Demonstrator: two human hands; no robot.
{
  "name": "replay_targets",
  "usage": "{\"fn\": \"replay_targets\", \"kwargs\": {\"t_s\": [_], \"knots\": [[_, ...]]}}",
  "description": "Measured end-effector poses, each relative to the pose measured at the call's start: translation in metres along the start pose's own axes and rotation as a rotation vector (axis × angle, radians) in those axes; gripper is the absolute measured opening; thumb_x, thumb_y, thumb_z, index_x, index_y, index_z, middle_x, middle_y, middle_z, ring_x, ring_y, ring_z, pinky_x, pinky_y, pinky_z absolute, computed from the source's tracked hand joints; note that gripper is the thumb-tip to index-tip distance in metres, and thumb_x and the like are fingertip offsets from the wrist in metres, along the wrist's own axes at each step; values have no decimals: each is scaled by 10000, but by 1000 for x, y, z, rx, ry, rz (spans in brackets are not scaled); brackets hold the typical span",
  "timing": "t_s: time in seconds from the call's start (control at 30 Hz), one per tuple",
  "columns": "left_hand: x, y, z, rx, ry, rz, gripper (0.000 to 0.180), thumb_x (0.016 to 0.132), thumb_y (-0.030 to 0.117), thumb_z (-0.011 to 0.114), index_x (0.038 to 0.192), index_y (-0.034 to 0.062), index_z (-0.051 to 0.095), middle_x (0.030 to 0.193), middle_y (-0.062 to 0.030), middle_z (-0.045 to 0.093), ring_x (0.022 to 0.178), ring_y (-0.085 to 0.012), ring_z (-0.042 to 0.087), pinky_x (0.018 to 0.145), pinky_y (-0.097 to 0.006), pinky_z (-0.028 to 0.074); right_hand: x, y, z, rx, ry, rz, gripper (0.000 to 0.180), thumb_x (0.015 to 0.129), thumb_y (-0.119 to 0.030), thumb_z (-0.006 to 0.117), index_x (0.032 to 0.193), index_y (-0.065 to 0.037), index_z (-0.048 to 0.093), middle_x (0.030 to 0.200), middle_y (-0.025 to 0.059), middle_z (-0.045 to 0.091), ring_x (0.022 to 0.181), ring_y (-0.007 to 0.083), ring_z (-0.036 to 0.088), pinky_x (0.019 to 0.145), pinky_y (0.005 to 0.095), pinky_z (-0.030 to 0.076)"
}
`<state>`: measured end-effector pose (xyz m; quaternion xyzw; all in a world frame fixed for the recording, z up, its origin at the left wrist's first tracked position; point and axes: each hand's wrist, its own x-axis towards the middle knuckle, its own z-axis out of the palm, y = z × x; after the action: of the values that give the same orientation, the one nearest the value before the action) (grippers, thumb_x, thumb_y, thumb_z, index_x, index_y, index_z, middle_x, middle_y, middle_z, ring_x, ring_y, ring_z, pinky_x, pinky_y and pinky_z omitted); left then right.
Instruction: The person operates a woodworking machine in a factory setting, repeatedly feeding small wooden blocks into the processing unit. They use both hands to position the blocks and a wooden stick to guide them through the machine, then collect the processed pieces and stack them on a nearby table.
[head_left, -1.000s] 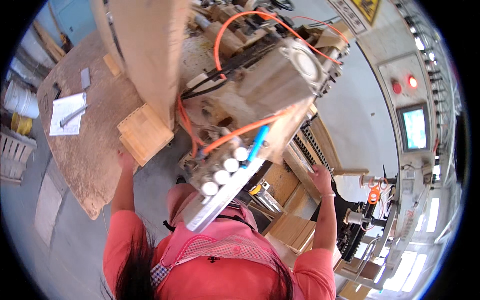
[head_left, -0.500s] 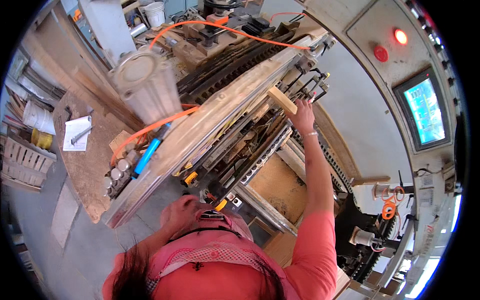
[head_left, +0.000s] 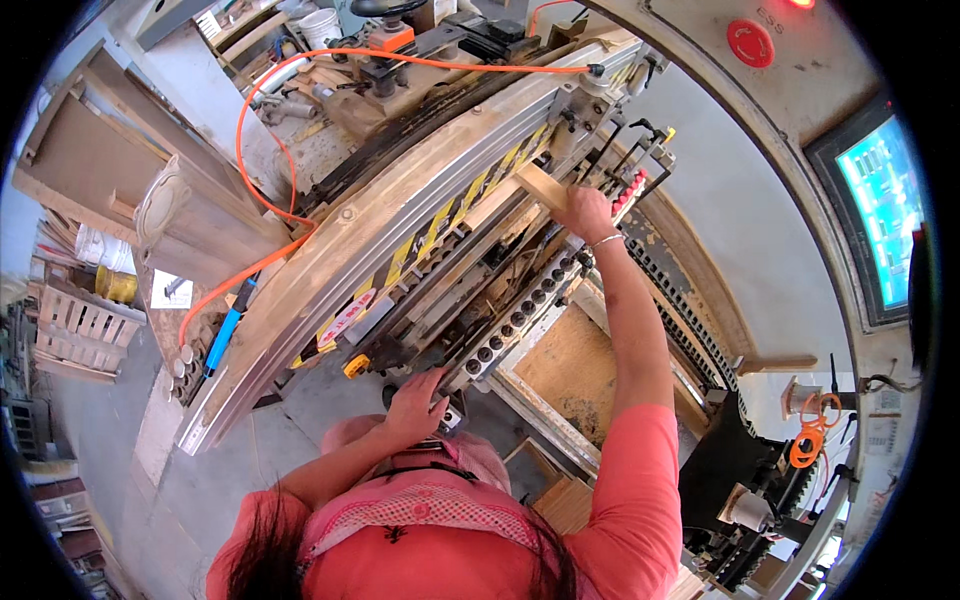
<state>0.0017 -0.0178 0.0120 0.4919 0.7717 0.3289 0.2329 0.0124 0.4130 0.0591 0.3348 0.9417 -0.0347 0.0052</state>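
Note:
My right hand [head_left: 585,213] is closed on the near end of a short pale wooden strip [head_left: 540,187], reaching over the woodworking machine at the far end of its bed. The strip's other end points up-left toward a yellow-and-black striped rail [head_left: 430,240]. My left hand [head_left: 412,408] rests by the near end of a rail with a row of round black rollers [head_left: 510,332]. Its fingers are stretched forward and it holds nothing that I can see. Beneath it sits a small grey control box [head_left: 452,418], partly hidden.
A long metal-and-wood beam [head_left: 345,222] crosses to the left, with an orange hose [head_left: 240,130] looping above it. At upper right, a panel carries a red emergency button [head_left: 750,43] and a lit screen [head_left: 875,215]. A sawdust-covered board [head_left: 565,370] lies right of the rollers.
My left hand has moved from in front of my body forward to the machine's near end. My right hand still grips the wooden strip, slightly left of before in the view. The view has shifted.

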Motion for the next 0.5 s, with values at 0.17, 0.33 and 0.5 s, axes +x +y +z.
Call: {"fn": "replay_targets", "kwargs": {"t_s": [0.17,0.33,0.5], "knots": [[1,1,0,1,-2,-34,502,766,142,623,1222,20,452,1146,-208,540,1040,-385,521,886,-432,429,7,16,1,31,38,-35,413,662,-385,695,838,-15,647,834,187,645,804,337,632,734,412,514],[1,0,-1,-18,-10,-59,489,770,156,626,1215,31,466,1135,-209,543,1036,-389,526,884,-433,432,11,23,4,36,50,-16,411,649,-390,694,821,-19,647,817,192,647,790,344,634,723,419,515],[2,2,-3,-26,-26,-80,482,765,156,630,1200,23,472,1114,-212,547,1027,-393,528,881,-431,433,12,19,-1,33,8,11,414,650,-390,693,828,-19,650,814,195,647,789,348,634,723,422,516]]}}
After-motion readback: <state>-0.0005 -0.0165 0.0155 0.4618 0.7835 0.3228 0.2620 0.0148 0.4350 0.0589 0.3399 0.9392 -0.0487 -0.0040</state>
